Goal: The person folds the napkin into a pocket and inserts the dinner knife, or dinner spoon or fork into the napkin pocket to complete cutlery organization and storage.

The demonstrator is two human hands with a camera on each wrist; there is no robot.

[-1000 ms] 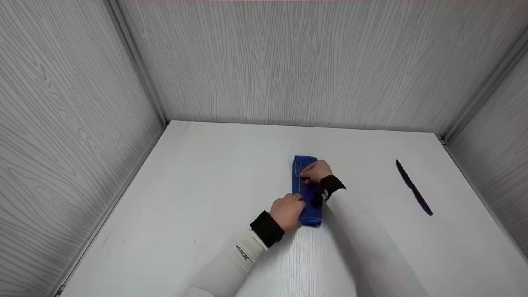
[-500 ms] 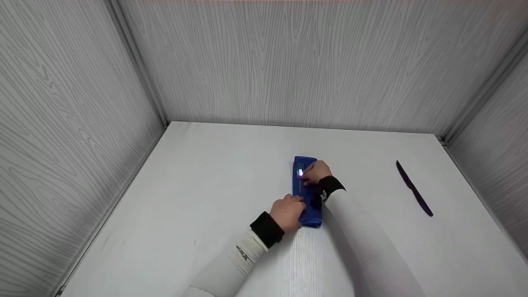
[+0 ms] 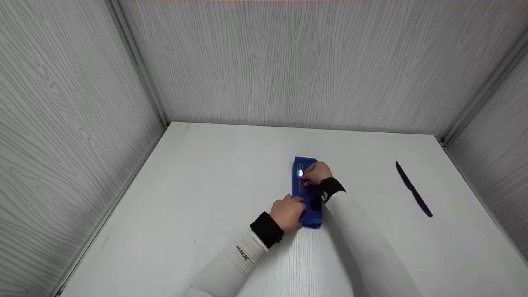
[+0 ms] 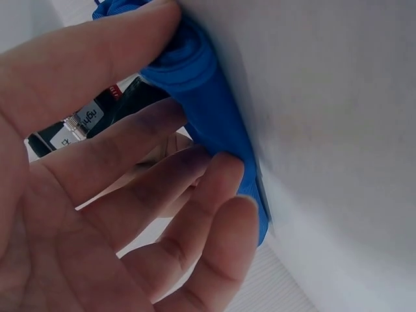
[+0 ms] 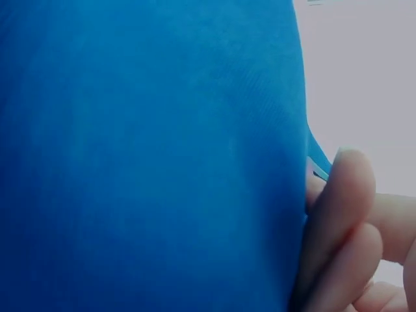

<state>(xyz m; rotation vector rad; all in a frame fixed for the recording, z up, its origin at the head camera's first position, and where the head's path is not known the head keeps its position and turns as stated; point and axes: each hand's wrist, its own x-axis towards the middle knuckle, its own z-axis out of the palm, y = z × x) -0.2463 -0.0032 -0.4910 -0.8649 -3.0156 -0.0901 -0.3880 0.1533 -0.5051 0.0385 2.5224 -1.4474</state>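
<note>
A folded, rolled blue napkin (image 3: 312,215) lies lengthwise on the white table, with a fork (image 3: 300,167) along its top, tines toward the back wall. My right hand (image 3: 319,172) pinches the fork just below its shiny tines; the handle's lower part is hidden. At the napkin's near left side, my left hand (image 3: 286,212) grips it. In the left wrist view, the thumb rests at the rolled end of the napkin (image 4: 214,107) and the fingers lie along its side. Blue cloth fills most of the right wrist view, beside the curled fingers (image 5: 348,195).
To the right on the table (image 3: 214,165) lies a dark knife (image 3: 413,189), apart from both hands, its tip toward the back. Grey wood-grain panels (image 3: 264,62) stand behind the table and at both sides.
A bright glint has appeared on the fork near the right fingertips. Both hands stay almost where they were on the napkin and fork.
</note>
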